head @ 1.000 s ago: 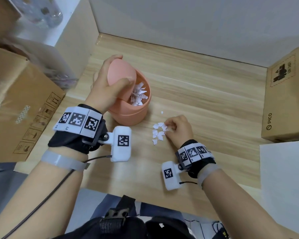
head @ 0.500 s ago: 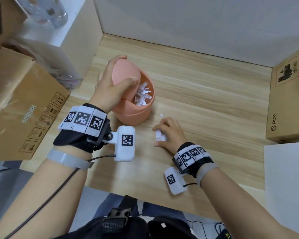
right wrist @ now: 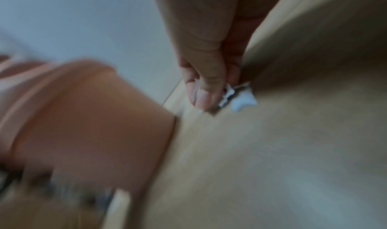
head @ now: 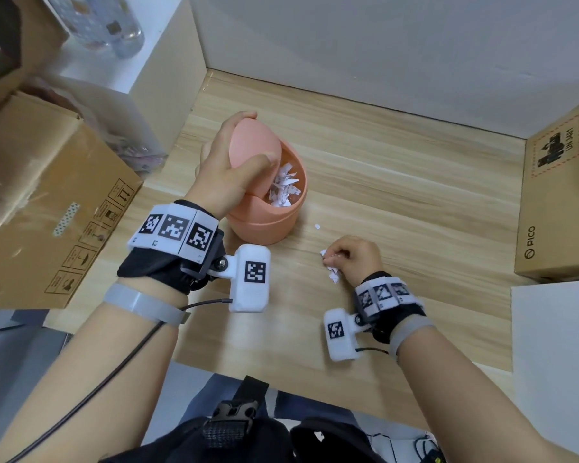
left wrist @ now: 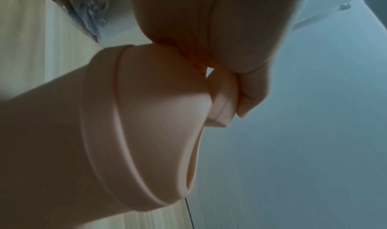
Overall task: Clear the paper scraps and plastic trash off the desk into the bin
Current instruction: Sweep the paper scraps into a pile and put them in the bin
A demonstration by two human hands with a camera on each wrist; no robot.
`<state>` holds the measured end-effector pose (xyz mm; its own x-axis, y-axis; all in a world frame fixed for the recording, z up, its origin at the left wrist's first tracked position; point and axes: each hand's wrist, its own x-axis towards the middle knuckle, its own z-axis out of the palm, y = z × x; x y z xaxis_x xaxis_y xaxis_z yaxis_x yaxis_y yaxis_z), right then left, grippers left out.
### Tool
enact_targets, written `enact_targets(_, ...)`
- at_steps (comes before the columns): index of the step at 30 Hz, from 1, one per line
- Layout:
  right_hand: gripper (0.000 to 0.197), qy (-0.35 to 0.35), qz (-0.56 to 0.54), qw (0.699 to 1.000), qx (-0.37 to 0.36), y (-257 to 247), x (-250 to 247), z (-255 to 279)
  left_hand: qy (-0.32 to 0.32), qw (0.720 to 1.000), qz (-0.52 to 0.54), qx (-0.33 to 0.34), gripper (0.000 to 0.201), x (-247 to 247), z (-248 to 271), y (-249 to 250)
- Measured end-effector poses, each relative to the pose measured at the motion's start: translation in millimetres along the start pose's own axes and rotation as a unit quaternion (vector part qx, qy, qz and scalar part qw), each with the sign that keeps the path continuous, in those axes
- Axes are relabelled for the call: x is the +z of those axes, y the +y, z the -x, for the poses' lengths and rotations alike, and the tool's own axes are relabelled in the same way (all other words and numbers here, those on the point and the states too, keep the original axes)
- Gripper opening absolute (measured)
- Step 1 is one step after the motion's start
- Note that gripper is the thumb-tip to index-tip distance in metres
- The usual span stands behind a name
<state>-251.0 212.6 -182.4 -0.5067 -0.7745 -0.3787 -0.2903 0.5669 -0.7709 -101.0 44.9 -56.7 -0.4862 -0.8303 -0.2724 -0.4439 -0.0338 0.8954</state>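
A small pink bin point(head: 264, 222) stands on the wooden desk point(head: 398, 195), with white paper scraps point(head: 283, 188) inside. My left hand point(head: 228, 172) grips its swing lid point(head: 253, 145) and holds it tipped open; the left wrist view shows my thumb on the lid's edge point(left wrist: 223, 103). To the right, my right hand point(head: 351, 257) is curled over a small heap of paper scraps point(head: 331, 274) on the desk and pinches some of them point(right wrist: 230, 91) between thumb and fingers. One tiny scrap point(head: 317, 226) lies alone near the bin.
A large cardboard box point(head: 54, 202) stands at the left, another box point(head: 562, 202) at the right edge. A white sheet or board point(head: 555, 362) covers the near right corner. A white shelf side point(head: 168, 78) and a clear bottle point(head: 111, 25) are at the back left.
My right hand has swept the spread scraps into a tighter heap, drawn back toward me and curled round them. My left hand still holds the lid open.
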Motion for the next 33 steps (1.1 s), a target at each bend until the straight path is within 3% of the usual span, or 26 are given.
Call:
enact_targets(3,0.028,0.045,-0.159,0.983,0.082,-14,-20,1,-0.008,1.0,0.005,0.008,0.054,-1,1,1)
enact_targets(5,0.027,0.052,-0.183,0.98,0.065,-39,-34,-1,-0.009,1.0,0.01,0.013,0.054,-2,1,1)
enact_targets(8,0.029,0.025,-0.198,0.98,-0.015,-89,-45,-8,0.0,1.0,0.012,0.018,0.055,-2,1,1)
enact_targets(13,0.023,0.002,-0.132,0.988,-0.084,-149,-34,-25,0.005,1.0,-0.001,0.03,0.062,-2,5,5)
enact_targets(15,0.015,0.01,-0.073,0.994,-0.082,-156,-30,-30,0.005,1.0,-0.005,0.027,0.065,-3,7,7)
enact_targets(20,0.023,-0.015,0.041,0.994,-0.099,-162,-33,-27,0.006,1.0,-0.01,0.021,0.068,-5,9,11)
enact_targets(25,0.014,0.028,0.026,0.993,-0.116,-147,-46,-28,0.005,1.0,-0.003,0.026,0.068,-6,9,11)
enact_targets(28,0.022,0.011,0.028,0.997,-0.07,-109,-49,-28,0.001,1.0,-0.005,0.023,0.067,-5,9,12)
enact_targets(33,0.029,-0.05,0.127,0.99,0.034,-29,-39,-6,-0.002,1.0,0.0,0.026,0.064,-4,7,9)
